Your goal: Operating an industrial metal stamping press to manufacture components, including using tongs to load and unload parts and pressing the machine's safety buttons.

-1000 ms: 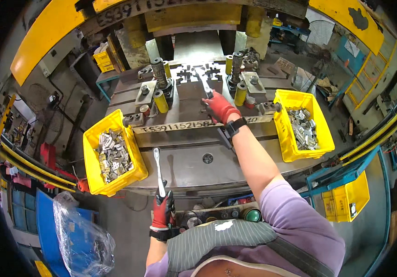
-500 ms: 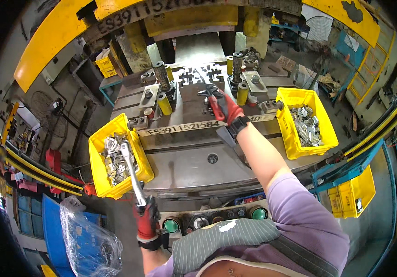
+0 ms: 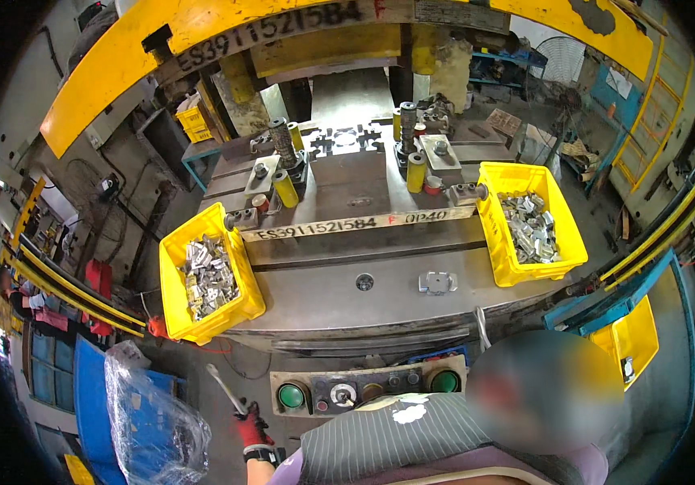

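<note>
My left hand (image 3: 252,428), in a red glove, is low at the left and grips a thin metal rod (image 3: 224,390) that points up and to the left. A blurred patch at the lower right hides my right hand. A second thin metal rod (image 3: 481,326) sticks up from the top of that patch. One stamped metal part (image 3: 436,281) lies on the grey press table (image 3: 339,299). The die (image 3: 347,141) at the back holds several small parts.
Two yellow bins of metal parts stand on the table, one at the left (image 3: 171,291), one at the right (image 3: 489,226). A control panel with green buttons (image 3: 291,394) is below the table edge. A blue bin lined with plastic (image 3: 153,420) stands at the lower left.
My right hand has drawn back from the die toward my body and is hidden by the blur. My left hand has dropped lower and to the left with its rod.
</note>
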`<state>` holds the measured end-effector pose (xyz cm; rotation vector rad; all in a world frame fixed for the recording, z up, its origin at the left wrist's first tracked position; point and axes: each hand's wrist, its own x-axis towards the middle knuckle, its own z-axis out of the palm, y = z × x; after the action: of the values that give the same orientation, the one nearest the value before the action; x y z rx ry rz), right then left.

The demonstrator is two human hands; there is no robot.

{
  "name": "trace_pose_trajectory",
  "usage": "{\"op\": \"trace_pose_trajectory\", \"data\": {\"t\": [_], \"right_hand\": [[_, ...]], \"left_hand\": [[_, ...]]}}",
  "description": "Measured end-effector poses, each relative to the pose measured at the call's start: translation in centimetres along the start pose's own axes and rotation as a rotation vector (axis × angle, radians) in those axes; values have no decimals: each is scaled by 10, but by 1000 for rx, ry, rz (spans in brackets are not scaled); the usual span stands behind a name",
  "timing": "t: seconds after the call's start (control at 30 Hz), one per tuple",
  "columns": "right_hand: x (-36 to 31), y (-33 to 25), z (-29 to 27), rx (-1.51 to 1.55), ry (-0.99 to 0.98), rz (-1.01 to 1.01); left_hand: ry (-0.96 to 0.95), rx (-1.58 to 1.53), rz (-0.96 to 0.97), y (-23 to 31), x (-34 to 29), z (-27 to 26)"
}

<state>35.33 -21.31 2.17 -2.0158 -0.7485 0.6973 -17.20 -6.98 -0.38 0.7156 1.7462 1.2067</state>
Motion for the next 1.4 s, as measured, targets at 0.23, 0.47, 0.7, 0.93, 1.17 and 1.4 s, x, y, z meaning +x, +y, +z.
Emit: {"op": "trace_pose_trajectory", "data": {"t": [0.23, 0.47, 0.7, 0.93, 1.17, 1.4], "right_hand": [[31, 116, 17, 574, -461, 535], [44, 106, 60, 110, -382, 520], [35, 105, 60, 58, -382, 198], [24, 67, 58, 188, -236, 236], [28, 59, 51, 246, -437, 577], [14, 47, 11, 72, -538, 294]], "left_hand": [[-485, 126, -435, -82, 83, 7], [-412, 710, -284, -78, 93, 21], [-421, 713, -258, -89, 102, 23], [-339, 508, -241, -100, 102, 12], [-385, 482, -271, -101, 103, 20], [-259, 345, -89, -79, 57, 34]]}}
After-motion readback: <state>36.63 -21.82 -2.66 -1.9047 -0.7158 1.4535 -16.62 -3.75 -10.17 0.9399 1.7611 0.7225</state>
